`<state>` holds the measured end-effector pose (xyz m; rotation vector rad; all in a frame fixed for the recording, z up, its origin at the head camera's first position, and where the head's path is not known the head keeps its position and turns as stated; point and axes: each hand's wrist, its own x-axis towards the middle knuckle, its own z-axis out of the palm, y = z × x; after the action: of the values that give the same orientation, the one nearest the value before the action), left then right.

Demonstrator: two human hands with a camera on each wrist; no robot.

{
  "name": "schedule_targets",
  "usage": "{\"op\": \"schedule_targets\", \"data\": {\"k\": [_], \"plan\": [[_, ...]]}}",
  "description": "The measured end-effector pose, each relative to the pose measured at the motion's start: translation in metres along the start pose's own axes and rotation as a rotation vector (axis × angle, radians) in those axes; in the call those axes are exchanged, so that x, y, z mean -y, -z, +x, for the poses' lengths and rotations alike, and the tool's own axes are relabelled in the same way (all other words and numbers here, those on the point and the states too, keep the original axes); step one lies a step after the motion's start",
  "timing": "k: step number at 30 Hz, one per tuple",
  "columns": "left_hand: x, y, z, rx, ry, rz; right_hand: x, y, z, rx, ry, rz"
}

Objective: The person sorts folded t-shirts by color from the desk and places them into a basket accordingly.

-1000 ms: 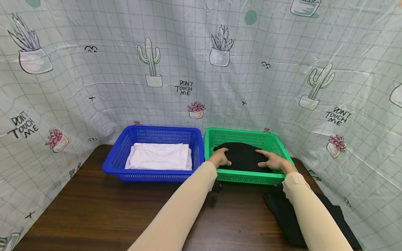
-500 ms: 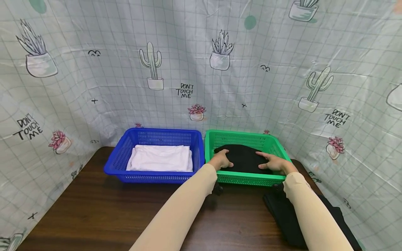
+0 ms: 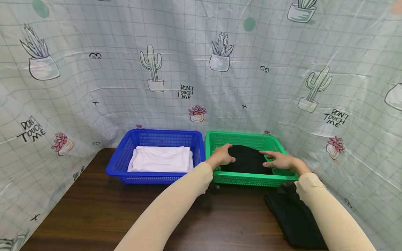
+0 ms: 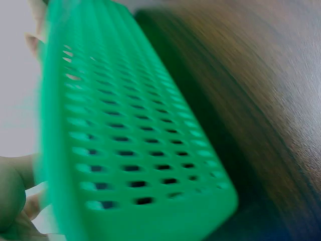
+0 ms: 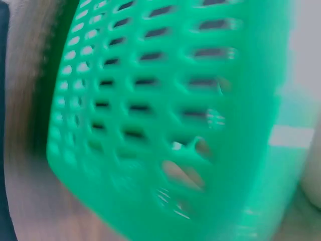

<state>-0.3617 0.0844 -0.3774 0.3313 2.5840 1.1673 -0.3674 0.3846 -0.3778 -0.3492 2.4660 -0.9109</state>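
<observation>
A black folded cloth (image 3: 246,160) lies in the green basket (image 3: 251,179). At its left edge is my left hand (image 3: 222,155), thumb and forefinger spread over the fabric. My right hand (image 3: 281,161) hovers by the cloth's right end, inside the basket, its fingers extended. The left wrist view is mostly the basket's slotted wall (image 4: 125,130), with part of my left hand (image 4: 15,201) behind the rim. In the blurred right wrist view the slotted wall (image 5: 150,100) hides most of my right hand.
To the left stands a blue basket (image 3: 157,179) holding a white folded cloth (image 3: 160,158). Another black folded cloth (image 3: 293,219) lies on the dark wooden table (image 3: 94,212), partly under my right forearm. A printed curtain (image 3: 201,69) hangs close behind the baskets.
My right hand has moved right, away from the black cloth in the green basket. My left hand has risen a little, with its fingers slightly further forward. The head view has tilted slightly.
</observation>
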Motion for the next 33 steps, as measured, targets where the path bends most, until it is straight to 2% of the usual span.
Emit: {"op": "schedule_targets", "data": {"k": [3, 6, 8, 12, 16, 20, 23, 27, 33], "plan": [[-0.007, 0.008, -0.011, 0.006, -0.095, -0.001, 0.004, 0.008, -0.024, -0.065, 0.102, -0.063], [-0.016, 0.011, -0.026, 0.022, -0.195, -0.03, 0.003, 0.013, -0.057, -0.169, 0.198, -0.138], [-0.021, 0.012, -0.038, 0.044, -0.258, -0.067, 0.002, 0.015, -0.083, -0.231, 0.23, -0.153], [-0.029, 0.009, -0.063, 0.091, -0.354, -0.14, -0.008, 0.015, -0.131, -0.331, 0.223, -0.187], [-0.03, -0.005, -0.086, 0.128, -0.396, -0.217, -0.031, 0.011, -0.164, -0.391, 0.165, -0.227], [-0.029, -0.031, -0.103, 0.208, -0.378, -0.319, -0.061, 0.001, -0.184, -0.391, 0.071, -0.253], [-0.026, -0.052, -0.111, 0.268, -0.344, -0.363, -0.083, -0.008, -0.193, -0.358, 0.015, -0.253], [-0.02, -0.081, -0.112, 0.312, -0.279, -0.415, -0.108, -0.016, -0.197, -0.325, -0.051, -0.237], [-0.012, -0.12, -0.109, 0.336, -0.161, -0.476, -0.134, -0.024, -0.194, -0.233, -0.143, -0.177]]}}
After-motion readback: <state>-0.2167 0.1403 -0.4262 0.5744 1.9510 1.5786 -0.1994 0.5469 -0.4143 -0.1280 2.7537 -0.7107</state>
